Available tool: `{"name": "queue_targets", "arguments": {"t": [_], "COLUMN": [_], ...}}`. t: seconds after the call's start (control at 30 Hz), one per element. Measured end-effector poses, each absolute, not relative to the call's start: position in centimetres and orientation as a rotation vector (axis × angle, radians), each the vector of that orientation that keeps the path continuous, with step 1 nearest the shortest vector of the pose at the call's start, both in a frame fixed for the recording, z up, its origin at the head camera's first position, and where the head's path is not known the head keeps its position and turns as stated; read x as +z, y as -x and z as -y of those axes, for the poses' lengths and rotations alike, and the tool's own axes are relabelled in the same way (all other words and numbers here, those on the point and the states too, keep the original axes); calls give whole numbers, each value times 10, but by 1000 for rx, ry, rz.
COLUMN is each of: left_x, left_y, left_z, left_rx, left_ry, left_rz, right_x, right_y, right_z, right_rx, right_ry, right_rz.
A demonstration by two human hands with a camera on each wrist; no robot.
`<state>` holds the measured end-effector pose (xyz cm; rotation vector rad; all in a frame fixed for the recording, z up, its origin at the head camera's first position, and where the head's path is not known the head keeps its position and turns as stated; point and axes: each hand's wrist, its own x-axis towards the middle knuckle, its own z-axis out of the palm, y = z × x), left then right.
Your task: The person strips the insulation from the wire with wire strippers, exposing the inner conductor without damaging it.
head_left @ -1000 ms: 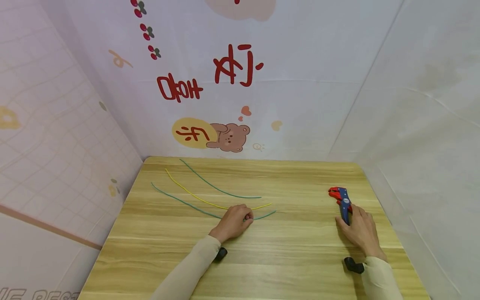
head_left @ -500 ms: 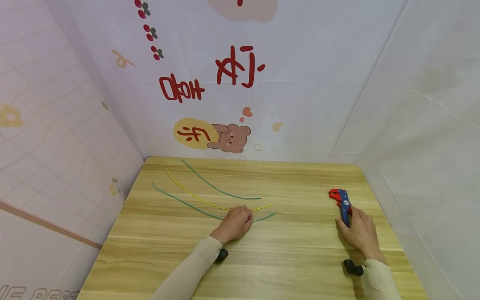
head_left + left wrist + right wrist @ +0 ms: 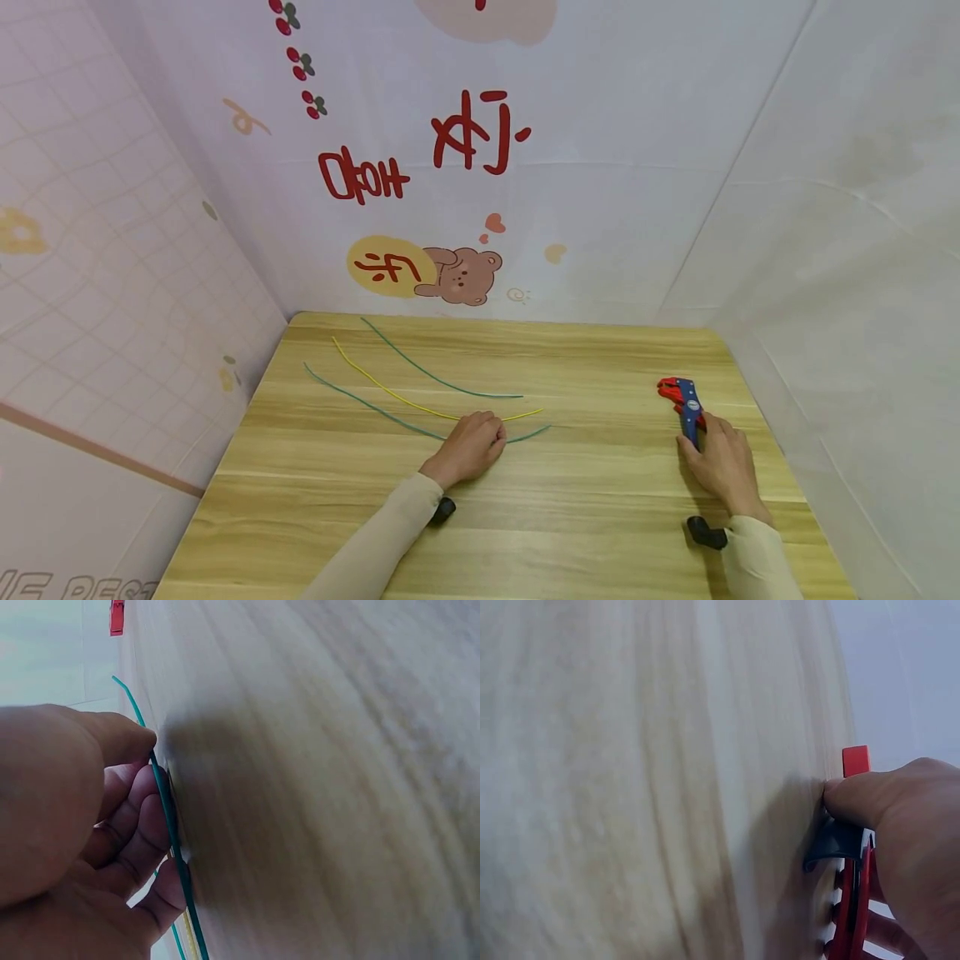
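In the head view, my left hand is over the nearest green wire. The left wrist view shows the thumb and curled fingers pinching that wire close to the wooden tabletop, its short end sticking out past the thumb. At the right, my right hand grips a wire stripper with red jaws and blue-and-red handles. In the right wrist view, the thumb is on one side of the stripper's handles and the fingers wrap the other side. The palm hides part of the handles.
A yellow wire lies just beyond the left hand, which overlaps it in the head view. Farther back is another green wire. The wooden table meets printed white wall sheets at the back and both sides.
My left thumb and fingers have drawn together at the near green wire. The right thumb has moved in slightly against the stripper's handle. The wires and the stripper lie almost where they were.
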<state>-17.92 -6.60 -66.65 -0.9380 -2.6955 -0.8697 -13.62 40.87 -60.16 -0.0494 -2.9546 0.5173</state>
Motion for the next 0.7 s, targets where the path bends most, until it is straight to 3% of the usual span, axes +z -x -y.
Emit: {"name": "queue_targets", "arguments": {"t": [0.3, 0.7], "left_x": [-601, -593], "left_y": [159, 156], "left_z": [64, 63], "left_rx": [-845, -885], "left_ry": [927, 894], "left_rz": [2841, 2887], "right_x": [-599, -598], "right_y": [139, 137], "right_z": [-408, -407], "right_rx": [516, 536], "right_ry": [52, 57], "right_rz": [2956, 2911]}}
